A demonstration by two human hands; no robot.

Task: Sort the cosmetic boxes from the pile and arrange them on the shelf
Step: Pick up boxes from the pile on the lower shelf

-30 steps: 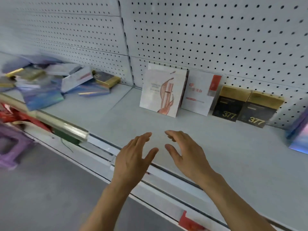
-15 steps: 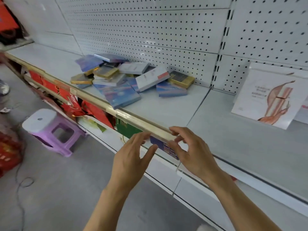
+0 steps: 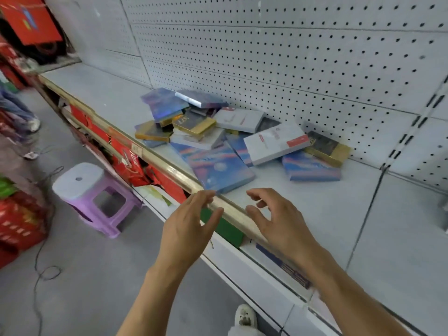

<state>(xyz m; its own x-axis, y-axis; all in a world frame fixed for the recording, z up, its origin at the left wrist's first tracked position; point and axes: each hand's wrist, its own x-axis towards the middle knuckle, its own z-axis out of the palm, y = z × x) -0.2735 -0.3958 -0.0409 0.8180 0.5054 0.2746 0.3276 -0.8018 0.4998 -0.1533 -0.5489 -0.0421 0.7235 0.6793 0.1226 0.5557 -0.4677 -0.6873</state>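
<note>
A loose pile of cosmetic boxes (image 3: 218, 132) lies on the white shelf (image 3: 315, 209) against the pegboard back. It holds blue iridescent boxes (image 3: 218, 168), white boxes with red marks (image 3: 274, 141), and black-and-gold boxes (image 3: 326, 147). My left hand (image 3: 188, 229) hovers over the shelf's gold front rail, fingers relaxed and empty. My right hand (image 3: 276, 221) hangs beside it above the shelf edge, fingers loosely spread and empty. Both hands are just short of the nearest blue box.
A gold rail (image 3: 169, 170) runs along the shelf front, with red and green packages (image 3: 128, 161) on the level below. A purple stool (image 3: 94, 192) stands on the grey floor at left. Red goods (image 3: 17, 221) sit at far left. My shoe (image 3: 246, 316) shows below.
The view has swung left from the upright sorted boxes to the pile. Both hands travelled with it and now hover nearer the pile, still empty.
</note>
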